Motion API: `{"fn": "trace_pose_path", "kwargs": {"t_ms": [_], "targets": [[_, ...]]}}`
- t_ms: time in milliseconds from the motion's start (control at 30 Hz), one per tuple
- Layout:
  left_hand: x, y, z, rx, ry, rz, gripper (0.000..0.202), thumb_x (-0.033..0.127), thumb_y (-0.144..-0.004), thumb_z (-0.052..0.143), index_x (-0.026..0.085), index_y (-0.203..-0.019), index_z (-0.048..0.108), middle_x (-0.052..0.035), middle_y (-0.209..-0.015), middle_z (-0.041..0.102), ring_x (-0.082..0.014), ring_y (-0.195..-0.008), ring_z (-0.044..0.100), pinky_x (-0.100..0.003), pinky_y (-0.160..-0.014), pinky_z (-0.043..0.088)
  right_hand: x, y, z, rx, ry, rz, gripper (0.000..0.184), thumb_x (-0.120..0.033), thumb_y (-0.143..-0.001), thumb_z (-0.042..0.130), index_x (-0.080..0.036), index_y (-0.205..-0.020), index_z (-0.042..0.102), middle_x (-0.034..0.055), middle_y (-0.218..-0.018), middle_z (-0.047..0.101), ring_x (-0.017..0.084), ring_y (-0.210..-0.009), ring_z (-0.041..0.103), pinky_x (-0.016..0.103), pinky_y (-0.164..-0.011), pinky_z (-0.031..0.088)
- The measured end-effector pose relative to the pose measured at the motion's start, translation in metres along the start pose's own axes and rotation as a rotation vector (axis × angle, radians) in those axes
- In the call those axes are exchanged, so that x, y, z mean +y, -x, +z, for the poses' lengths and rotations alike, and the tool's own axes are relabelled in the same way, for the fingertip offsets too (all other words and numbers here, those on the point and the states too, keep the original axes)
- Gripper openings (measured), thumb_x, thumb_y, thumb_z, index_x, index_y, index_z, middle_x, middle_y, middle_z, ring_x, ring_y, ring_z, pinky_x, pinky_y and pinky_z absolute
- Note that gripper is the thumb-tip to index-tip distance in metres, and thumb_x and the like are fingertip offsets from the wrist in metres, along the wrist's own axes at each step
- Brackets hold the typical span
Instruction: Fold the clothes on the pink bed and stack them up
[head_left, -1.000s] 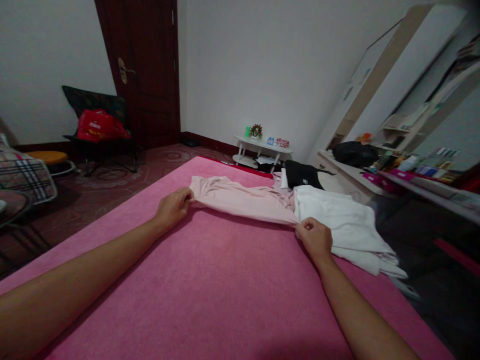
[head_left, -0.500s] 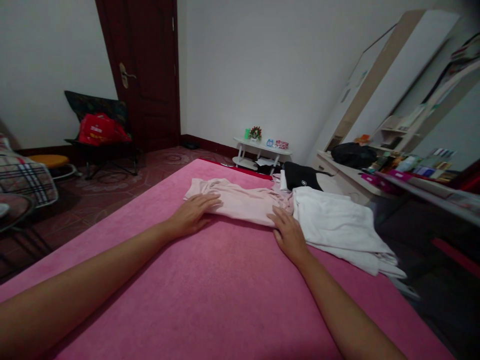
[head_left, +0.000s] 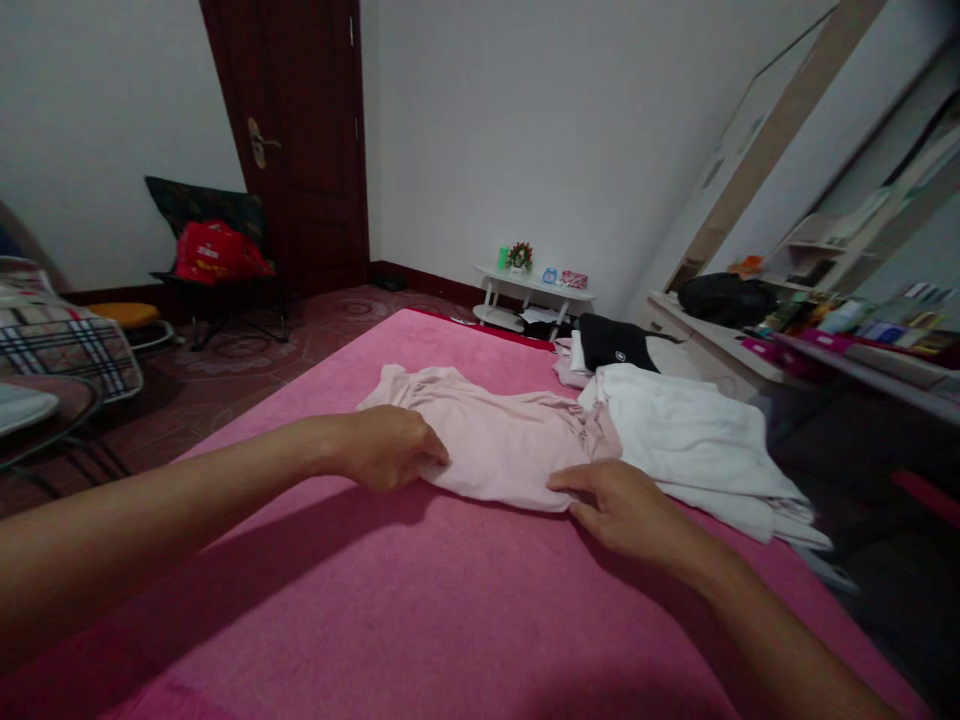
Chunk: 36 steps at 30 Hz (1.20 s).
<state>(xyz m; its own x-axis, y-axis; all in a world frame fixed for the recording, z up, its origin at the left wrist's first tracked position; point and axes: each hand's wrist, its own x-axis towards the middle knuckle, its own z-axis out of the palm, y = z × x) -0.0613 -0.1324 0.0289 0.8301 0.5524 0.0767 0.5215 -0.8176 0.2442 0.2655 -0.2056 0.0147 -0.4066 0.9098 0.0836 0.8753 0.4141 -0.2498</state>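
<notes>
A pale pink folded garment (head_left: 499, 435) lies across the pink bed cover (head_left: 420, 610); its exact kind does not show. My left hand (head_left: 394, 447) is closed on the near edge at the garment's left side, thumb and fingers pinched. At the near right corner, my right hand (head_left: 611, 500) holds the edge between its thumb and fingers. Bunched folds of the same cloth lie just beyond the right fingers. White folded clothes (head_left: 682, 435) sit right beside the garment, touching its right end.
Behind the white clothes rests a black folded item (head_left: 615, 345). A small white table (head_left: 532, 285) stands by the wall, and a dressing table (head_left: 697, 335) is at the right. On the left are a chair with a red bag (head_left: 221, 252) and a round table (head_left: 75, 410).
My hands were lying flat on the garment's near edge; now both grip that edge. The garment's near side has come closer to me. The view has shifted slightly.
</notes>
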Motion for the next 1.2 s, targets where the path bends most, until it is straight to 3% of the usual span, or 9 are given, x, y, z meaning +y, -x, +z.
{"fn": "trace_pose_path", "kwargs": {"t_ms": [100, 200, 300, 367, 467, 567, 767, 967, 1200], "targets": [[0.017, -0.011, -0.009, -0.120, 0.166, 0.070, 0.030, 0.031, -0.081, 0.061, 0.022, -0.107, 0.071, -0.0048, -0.100, 0.073, -0.0184, -0.087, 0.066, -0.022, -0.074, 0.046, -0.013, -0.011, -0.011, -0.068, -0.262, 0.001, 0.033, -0.017, -0.074, 0.052, -0.020, -0.098, 0.074, 0.0037, -0.097, 0.074, 0.020, -0.089, 0.068, 0.027, -0.079, 0.050], [0.021, -0.047, 0.001, -0.017, 0.188, 0.039, 0.027, 0.032, -0.087, 0.053, 0.018, -0.098, 0.073, -0.0054, -0.092, 0.074, -0.0163, -0.077, 0.065, -0.022, -0.069, 0.044, -0.003, -0.041, -0.011, 0.091, -0.425, 0.069, 0.026, -0.023, -0.080, 0.050, -0.016, -0.090, 0.073, 0.0037, -0.086, 0.074, 0.017, -0.073, 0.068, 0.024, -0.066, 0.049], [0.012, -0.087, 0.029, 0.202, 0.039, -0.093, 0.024, 0.024, -0.086, 0.050, 0.015, -0.086, 0.073, -0.0079, -0.085, 0.073, -0.0181, -0.074, 0.064, -0.025, -0.067, 0.043, 0.032, -0.074, 0.001, 0.368, -0.315, 0.215, 0.027, -0.020, -0.081, 0.049, -0.016, -0.096, 0.071, 0.0043, -0.086, 0.073, 0.015, -0.065, 0.067, 0.024, -0.063, 0.047], [0.005, -0.106, 0.052, 0.292, -0.028, -0.202, 0.024, 0.023, -0.087, 0.049, 0.015, -0.085, 0.071, -0.0093, -0.089, 0.071, -0.0196, -0.079, 0.063, -0.027, -0.069, 0.044, 0.058, -0.090, 0.014, 0.438, -0.185, 0.329, 0.029, -0.017, -0.081, 0.049, -0.016, -0.102, 0.069, 0.0053, -0.090, 0.072, 0.015, -0.070, 0.066, 0.024, -0.067, 0.047], [-0.002, -0.118, 0.078, 0.318, -0.071, -0.255, 0.025, 0.024, -0.091, 0.045, 0.014, -0.091, 0.068, -0.0117, -0.097, 0.067, -0.0220, -0.092, 0.060, -0.030, -0.078, 0.045, 0.086, -0.101, 0.032, 0.373, -0.028, 0.471, 0.023, -0.019, -0.081, 0.054, -0.015, -0.098, 0.069, 0.0075, -0.098, 0.072, 0.018, -0.087, 0.065, 0.025, -0.075, 0.045], [-0.004, -0.119, 0.087, 0.292, -0.129, -0.210, 0.025, 0.024, -0.093, 0.041, 0.014, -0.093, 0.065, -0.0122, -0.101, 0.065, -0.0225, -0.096, 0.057, -0.033, -0.085, 0.045, 0.094, -0.109, 0.041, 0.290, 0.015, 0.541, 0.014, -0.025, -0.079, 0.059, -0.016, -0.083, 0.070, 0.0069, -0.088, 0.072, 0.019, -0.082, 0.065, 0.026, -0.072, 0.043], [-0.003, -0.111, 0.088, 0.329, -0.199, -0.227, 0.031, 0.033, -0.095, 0.040, 0.018, -0.114, 0.059, -0.0112, -0.117, 0.059, -0.0247, -0.110, 0.052, -0.040, -0.096, 0.040, 0.089, -0.133, 0.023, 0.290, 0.031, 0.620, 0.016, -0.021, -0.077, 0.056, -0.017, -0.068, 0.069, 0.0060, -0.066, 0.069, 0.018, -0.068, 0.064, 0.025, -0.063, 0.043], [-0.007, -0.112, 0.094, 0.220, -0.227, -0.369, 0.049, 0.045, -0.095, 0.033, 0.027, -0.139, 0.046, -0.0117, -0.148, 0.039, -0.0372, -0.134, 0.033, -0.060, -0.107, 0.024, 0.080, -0.136, 0.031, 0.340, 0.122, 0.716, 0.027, -0.021, -0.086, 0.044, -0.014, -0.099, 0.067, 0.0139, -0.095, 0.071, 0.024, -0.093, 0.066, 0.030, -0.074, 0.047], [-0.010, -0.115, 0.089, 0.131, -0.204, -0.393, 0.053, 0.050, -0.094, 0.030, 0.032, -0.143, 0.041, -0.0091, -0.152, 0.033, -0.0388, -0.137, 0.029, -0.062, -0.108, 0.018, 0.032, -0.136, 0.041, 0.301, 0.242, 0.616, 0.041, -0.013, -0.085, 0.044, -0.012, -0.126, 0.052, 0.0181, -0.107, 0.067, 0.027, -0.102, 0.064, 0.037, -0.084, 0.046]]}}
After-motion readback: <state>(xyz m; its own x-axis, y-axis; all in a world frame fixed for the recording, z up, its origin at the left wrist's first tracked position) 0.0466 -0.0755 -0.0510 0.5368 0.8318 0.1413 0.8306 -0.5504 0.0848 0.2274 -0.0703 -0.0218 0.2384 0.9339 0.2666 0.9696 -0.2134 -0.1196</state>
